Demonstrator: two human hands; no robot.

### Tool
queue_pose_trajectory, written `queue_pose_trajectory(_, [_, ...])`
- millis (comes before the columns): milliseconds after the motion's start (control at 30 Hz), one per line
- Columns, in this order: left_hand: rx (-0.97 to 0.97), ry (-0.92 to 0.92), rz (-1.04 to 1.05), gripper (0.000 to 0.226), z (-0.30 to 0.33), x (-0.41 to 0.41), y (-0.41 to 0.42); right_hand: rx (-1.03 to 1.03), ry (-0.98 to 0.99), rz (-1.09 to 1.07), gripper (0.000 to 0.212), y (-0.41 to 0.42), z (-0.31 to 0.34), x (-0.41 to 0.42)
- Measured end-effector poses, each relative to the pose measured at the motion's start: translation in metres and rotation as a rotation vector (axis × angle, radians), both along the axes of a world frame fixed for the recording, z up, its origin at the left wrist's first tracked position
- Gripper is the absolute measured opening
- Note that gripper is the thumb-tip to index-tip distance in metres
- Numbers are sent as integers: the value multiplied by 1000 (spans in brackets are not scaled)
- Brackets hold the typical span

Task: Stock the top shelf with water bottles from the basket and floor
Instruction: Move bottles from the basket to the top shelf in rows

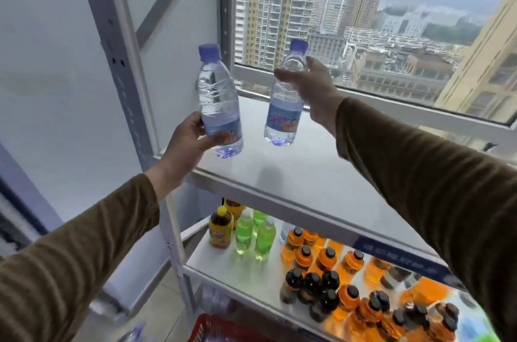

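Head view: two water bottles held upright above the bare top shelf (pixel 321 173), ready for setting down. Left hand (pixel 190 143) wrapped round the left bottle (pixel 219 100) at its label; right hand (pixel 310 84) closed on the right bottle (pixel 285 106) at its shoulder. Red basket (pixel 212 327) glimpsed below.

Left hand (pixel 187 143) grips one water bottle (pixel 219 102) low by its label, right hand (pixel 313 86) pinches another bottle (pixel 285 100) at three o'clock, both above the top shelf (pixel 302 173).
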State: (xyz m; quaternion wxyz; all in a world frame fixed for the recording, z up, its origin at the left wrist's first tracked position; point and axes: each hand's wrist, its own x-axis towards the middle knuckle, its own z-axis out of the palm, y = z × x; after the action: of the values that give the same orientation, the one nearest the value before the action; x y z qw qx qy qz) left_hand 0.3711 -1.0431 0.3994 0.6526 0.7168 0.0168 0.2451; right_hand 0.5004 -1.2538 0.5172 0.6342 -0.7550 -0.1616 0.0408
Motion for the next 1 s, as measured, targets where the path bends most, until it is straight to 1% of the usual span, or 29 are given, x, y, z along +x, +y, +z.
queue_pose_trajectory(133, [-26, 18, 0, 72, 4, 39, 21, -34, -23, -8, 49, 36, 6, 48])
queue_pose_trajectory(167, [-33, 22, 9, 74, 3, 48, 26, -58, -46, -13, 55, 47, 5, 62])
queue_pose_trajectory(233, [-29, 32, 30, 75, 1, 66, 37, -112, -83, -20, 79, 69, 2, 90])
queue_pose_trajectory(267, [-21, 43, 33, 74, 0, 74, 41, -135, -93, -17, 85, 79, -1, 103])
queue_pose_trajectory(367, [-4, 69, 66, 72, -6, 97, 50, -170, -122, 24, 96, 107, -10, 136])
queue_pose_trajectory(467, [28, 97, 102, 70, -11, 117, 54, -196, -171, 29, 98, 127, -21, 159])
queue_pose_trajectory(567, [67, 125, 121, 63, -13, 136, 57, -189, -169, 54, 106, 145, -32, 178])
queue_pose_trajectory(667, [91, 140, 125, 56, -13, 152, 59, -213, -184, 67, 107, 157, -42, 197])
queue_pose_trajectory(733, [95, 153, 129, 54, -16, 162, 62, -241, -198, 49, 98, 161, -42, 198])
queue_pose_trajectory(800, [106, 170, 137, 57, -20, 172, 66, -287, -239, 36, 86, 164, -44, 203])
queue_pose_trajectory(833, [112, 177, 138, 59, -21, 177, 68, -298, -254, 35, 84, 166, -45, 208])
queue_pose_trajectory(933, [111, 182, 140, 60, -20, 189, 71, -343, -265, 36, 96, 170, -47, 221])
queue_pose_trajectory(1000, [104, 189, 149, 59, -21, 196, 72, -372, -280, 56, 99, 172, -50, 232])
